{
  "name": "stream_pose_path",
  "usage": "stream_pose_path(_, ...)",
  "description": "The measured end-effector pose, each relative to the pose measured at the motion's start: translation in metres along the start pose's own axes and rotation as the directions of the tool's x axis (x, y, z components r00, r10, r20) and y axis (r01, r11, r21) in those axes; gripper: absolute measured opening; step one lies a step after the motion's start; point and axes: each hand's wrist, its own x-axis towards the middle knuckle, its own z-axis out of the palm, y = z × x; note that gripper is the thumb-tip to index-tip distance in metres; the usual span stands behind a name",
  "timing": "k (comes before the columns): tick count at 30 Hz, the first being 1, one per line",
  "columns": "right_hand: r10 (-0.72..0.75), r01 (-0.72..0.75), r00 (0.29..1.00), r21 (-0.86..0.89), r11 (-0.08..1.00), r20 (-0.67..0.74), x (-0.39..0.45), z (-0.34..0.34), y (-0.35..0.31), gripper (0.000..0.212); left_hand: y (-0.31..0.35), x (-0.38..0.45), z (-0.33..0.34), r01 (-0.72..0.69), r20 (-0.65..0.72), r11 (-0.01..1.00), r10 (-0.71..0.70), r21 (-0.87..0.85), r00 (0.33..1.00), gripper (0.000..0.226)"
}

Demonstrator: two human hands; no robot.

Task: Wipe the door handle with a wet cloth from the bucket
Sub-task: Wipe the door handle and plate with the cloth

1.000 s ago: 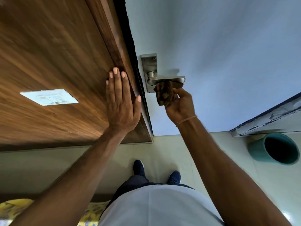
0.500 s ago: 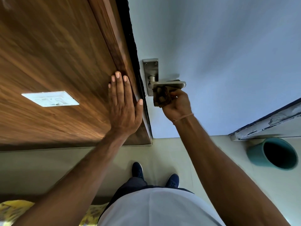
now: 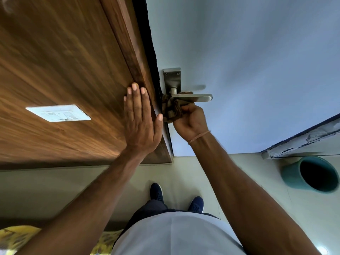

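A steel lever door handle [image 3: 191, 97] on its backplate [image 3: 172, 78] sticks out from the pale blue door [image 3: 248, 61]. My right hand [image 3: 189, 122] is closed on a bunched brown cloth [image 3: 171, 109], pressed against the underside and inner end of the lever near the spindle. My left hand [image 3: 141, 118] lies flat and open against the wooden frame panel [image 3: 64, 61] beside the door's edge. A teal bucket [image 3: 312, 174] stands on the floor at the right, its inside dark.
A white switch plate [image 3: 58, 113] is set in the wooden panel at the left. My dark blue shoes [image 3: 156, 192] stand on the pale tiled floor [image 3: 184, 173]. A worn grey sill [image 3: 301, 140] runs above the bucket. Yellow patterned fabric [image 3: 16, 238] shows at bottom left.
My right hand has slid the cloth left along the lever, from its outer end toward the spindle, baring the lever's free end. My left hand stays flat on the wood.
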Motion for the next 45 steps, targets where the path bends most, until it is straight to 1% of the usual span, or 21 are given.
stream_pose_path(5, -0.078, 0.078, 0.996, -0.002, 0.997, -0.031, -0.004, -0.016, -0.026, 0.051, 0.0, 0.0, 0.003, -0.003, -0.019, 1.0, 0.003, 0.0, 1.0, 0.075)
stream_pose_path(8, -0.055, 0.057, 0.998, 0.042, 0.997, -0.043, -0.006, -0.018, -0.029, 0.05, 0.002, 0.0, 0.003, 0.004, -0.026, 1.0, -0.005, -0.008, 1.0, 0.075)
stream_pose_path(10, -0.037, 0.036, 0.999, -0.024, 0.999, -0.018, -0.013, -0.005, -0.015, 0.043, 0.003, 0.0, 0.004, 0.009, -0.035, 1.0, -0.01, -0.02, 0.999, 0.076)
stream_pose_path(12, -0.042, 0.04, 0.999, -0.056, 0.998, -0.031, -0.014, 0.002, -0.005, 0.041, 0.004, 0.0, 0.004, 0.009, -0.039, 1.0, -0.01, -0.026, 0.999, 0.076)
stream_pose_path(16, -0.139, 0.127, 0.986, -0.122, 0.984, -0.09, -0.016, -0.009, -0.031, 0.037, 0.002, -0.001, 0.003, -0.002, -0.043, 1.0, 0.002, -0.01, 0.999, 0.075)
stream_pose_path(19, -0.205, 0.185, 0.971, -0.158, 0.97, -0.12, -0.026, -0.014, -0.053, 0.041, 0.003, 0.0, 0.002, 0.003, -0.042, 1.0, -0.004, -0.013, 0.999, 0.075)
stream_pose_path(21, -0.289, 0.257, 0.952, -0.249, 0.934, -0.101, -0.035, -0.01, -0.058, 0.044, 0.004, 0.0, 0.001, 0.005, -0.039, 1.0, -0.005, -0.017, 0.999, 0.074)
stream_pose_path(22, -0.352, 0.302, 0.931, -0.342, 0.89, -0.093, -0.037, -0.01, -0.058, 0.045, 0.004, 0.0, 0.0, 0.003, -0.037, 1.0, -0.004, -0.017, 0.999, 0.074)
stream_pose_path(23, -0.431, 0.343, 0.898, -0.47, 0.813, -0.09, -0.037, -0.011, -0.058, 0.046, 0.003, -0.001, 0.0, 0.002, -0.035, 1.0, -0.003, -0.017, 0.999, 0.074)
stream_pose_path(24, -0.514, 0.376, 0.855, -0.598, 0.708, -0.071, -0.034, -0.014, -0.057, 0.047, 0.003, -0.001, 0.0, 0.001, -0.033, 1.0, -0.001, -0.016, 0.999, 0.074)
stream_pose_path(25, -0.598, 0.404, 0.801, -0.709, 0.578, -0.031, -0.032, -0.015, -0.056, 0.046, 0.003, -0.001, -0.001, 0.0, -0.03, 1.0, 0.0, -0.014, 1.0, 0.073)
stream_pose_path(27, -0.718, 0.445, 0.686, -0.85, 0.283, 0.12, -0.03, -0.016, -0.053, 0.037, 0.003, -0.001, -0.001, 0.0, -0.024, 1.0, -0.001, -0.011, 1.0, 0.074)
stream_pose_path(28, -0.737, 0.446, 0.637, -0.888, 0.113, 0.226, -0.029, -0.017, -0.052, 0.035, 0.004, -0.001, -0.001, 0.003, -0.023, 1.0, -0.003, -0.011, 1.0, 0.074)
stream_pose_path(30, -0.692, 0.378, 0.571, -0.89, -0.255, 0.442, -0.034, -0.018, -0.053, 0.036, 0.005, -0.001, -0.001, 0.011, -0.024, 1.0, -0.011, -0.009, 1.0, 0.075)
stream_pose_path(31, -0.658, 0.342, 0.541, -0.852, -0.396, 0.524, -0.036, -0.017, -0.055, 0.035, 0.006, 0.0, -0.001, 0.014, -0.025, 1.0, -0.014, -0.008, 1.0, 0.075)
stream_pose_path(33, -0.565, 0.346, 0.483, -0.739, -0.578, 0.669, -0.036, -0.016, -0.058, 0.032, 0.006, 0.0, 0.0, 0.015, -0.028, 1.0, -0.015, -0.008, 1.0, 0.074)
stream_pose_path(36, -0.34, 0.425, 0.452, -0.535, -0.731, 0.824, -0.027, -0.009, -0.046, 0.037, 0.005, 0.0, -0.002, 0.018, -0.031, 1.0, -0.019, -0.008, 0.999, 0.074)
stream_pose_path(38, -0.209, 0.444, 0.407, -0.392, -0.805, 0.889, -0.02, -0.002, -0.032, 0.033, 0.005, -0.001, -0.004, 0.013, -0.024, 1.0, -0.013, -0.011, 1.0, 0.074)
stream_pose_path(41, -0.018, 0.468, 0.352, -0.193, -0.862, 0.936, -0.007, 0.006, -0.022, 0.028, 0.004, 0.0, -0.007, 0.007, -0.025, 1.0, -0.007, -0.016, 1.0, 0.072)
stream_pose_path(43, 0.104, 0.474, 0.335, -0.072, -0.877, 0.937, 0.001, 0.008, -0.023, 0.036, 0.003, 0.0, -0.009, 0.003, -0.033, 1.0, -0.004, -0.027, 0.999, 0.071)
stream_pose_path(45, 0.202, 0.467, 0.306, 0.038, -0.883, 0.93, 0.006, 0.004, -0.034, 0.034, 0.004, 0.0, -0.009, 0.001, -0.048, 0.999, -0.003, -0.04, 0.999, 0.07)
